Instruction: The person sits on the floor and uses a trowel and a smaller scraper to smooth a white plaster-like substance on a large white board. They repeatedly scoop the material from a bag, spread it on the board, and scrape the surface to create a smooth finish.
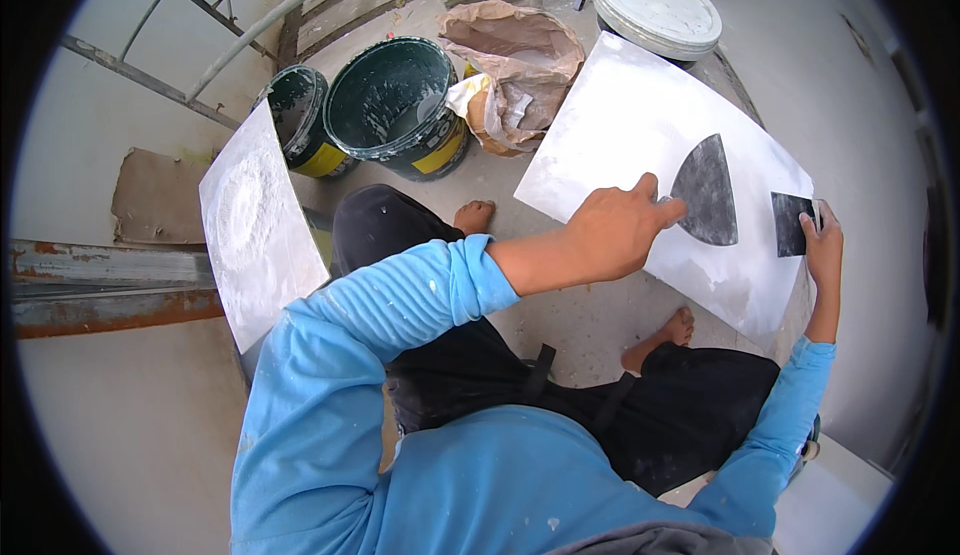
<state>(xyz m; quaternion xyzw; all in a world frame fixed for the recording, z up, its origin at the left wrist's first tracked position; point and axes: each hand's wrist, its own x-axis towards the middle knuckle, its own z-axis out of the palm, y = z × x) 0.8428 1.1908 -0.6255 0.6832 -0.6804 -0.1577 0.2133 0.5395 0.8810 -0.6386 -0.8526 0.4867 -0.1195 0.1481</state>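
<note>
Head view, only one: left hand [620, 223], between 2 and 3 o'clock, is closing its fingers on the near edge of a dark-grey, half-disc-shaped flat blade [707, 190], its grip mostly hiding; right hand [825, 245], at 3 o'clock, is pinching a black, square flat blade [790, 223]. Both blades are lying over a white, rectangular flat board [610, 120] at 2 o'clock. Step in hand is probably working the board's surface with blades; next move is likely calling for a flat, even blade angle. Labels: yellow bands are showing on a large, round, dark-green plastic bucket [405, 161] at 11 o'clock and a smaller round dark-green plastic bucket [308, 152] at 10; pale, partial lettering is curving round the large one.
</note>
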